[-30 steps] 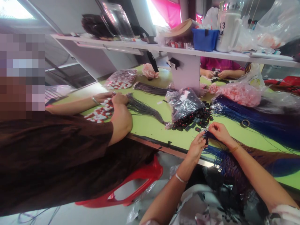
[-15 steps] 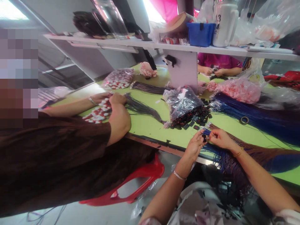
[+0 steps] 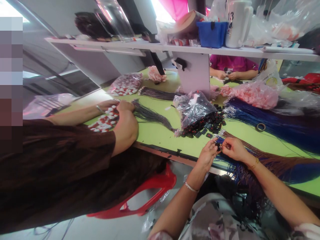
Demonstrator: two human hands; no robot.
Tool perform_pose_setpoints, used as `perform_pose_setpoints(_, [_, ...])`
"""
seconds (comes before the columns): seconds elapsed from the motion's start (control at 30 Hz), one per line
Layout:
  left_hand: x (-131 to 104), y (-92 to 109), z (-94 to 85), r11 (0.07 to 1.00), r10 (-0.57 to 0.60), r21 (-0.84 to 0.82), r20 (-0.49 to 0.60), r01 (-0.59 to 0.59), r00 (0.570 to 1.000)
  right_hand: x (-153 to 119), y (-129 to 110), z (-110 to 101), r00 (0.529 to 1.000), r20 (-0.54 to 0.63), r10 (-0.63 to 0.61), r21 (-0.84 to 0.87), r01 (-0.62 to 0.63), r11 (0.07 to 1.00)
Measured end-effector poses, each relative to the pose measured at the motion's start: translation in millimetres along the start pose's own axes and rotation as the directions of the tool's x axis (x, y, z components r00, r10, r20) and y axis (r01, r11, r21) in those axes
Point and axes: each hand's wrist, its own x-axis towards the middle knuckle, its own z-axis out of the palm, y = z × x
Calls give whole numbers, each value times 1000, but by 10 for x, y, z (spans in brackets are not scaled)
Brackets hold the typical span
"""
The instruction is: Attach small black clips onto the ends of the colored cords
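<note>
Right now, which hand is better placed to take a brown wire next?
Probably the right hand: it is nearer the brown wires, and the left hand holds a black piece.

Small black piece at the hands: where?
Head view, right of centre: the small black piece is in the left hand, close beside the right hand, pictured below the black pile.

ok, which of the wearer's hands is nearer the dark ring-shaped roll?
Right. The right hand is left of the dark ring-shaped roll and nearer the camera; the left hand is farther left.
</note>
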Motion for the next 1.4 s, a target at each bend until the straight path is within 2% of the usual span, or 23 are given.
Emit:
perform_pose_setpoints(0.1, [-8,-2,14,1000,-3,11,-19,4,1000,-3,-21,0,998,5,-58,-31,58,998])
perform_pose_setpoints(0.33, [-22,1,49,999,1,38,-60,1,998,-4,-1,23,994,16,-104,-39,104,994])
perform_pose_setpoints(0.43, [-23,4,66,1000,-3,19,-82,5,997,-18,-1,40,996,23,-87,-31,87,996])
perform_pose_setpoints(0.57, [-11,-30,79,995,33,95,-108,-22,994,-36,-30,92,999,10,-47,-75,47,996])
perform_pose_setpoints(0.67, [6,-68,75,994,55,101,-139,-41,989,3,13,34,999,20,-51,-59,52,997])
perform_pose_setpoints(0.73, [15,-90,72,995,81,79,-171,-68,982,62,112,-76,1000,-9,14,-49,-15,999])
perform_pose_setpoints(0.77, [18,-99,73,993,101,78,-186,-88,977,96,182,-142,995,-51,84,-62,-87,994])
perform_pose_setpoints(0.83, [21,-109,84,987,147,99,-198,-129,969,157,344,-260,962,-114,248,-211,-267,940])
perform_pose_setpoints(0.9, [24,-111,106,980,178,123,-183,-157,967,194,500,-330,933,-93,349,-337,-359,870])
perform_pose_setpoints(1.0, [34,-103,143,983,158,111,-134,-143,978,206,649,-336,925,-8,381,-352,-359,864])
perform_pose_setpoints(1.07, [45,-100,152,991,119,70,-108,-112,987,197,678,-316,926,1,376,-344,-353,870])
perform_pose_setpoints(1.3, [79,-119,88,999,47,5,-81,-47,996,161,575,-375,931,-102,351,-535,-349,769])
perform_pose_setpoints(1.4, [81,-123,83,999,38,1,-70,-38,997,200,508,-381,940,-118,319,-454,-337,825])
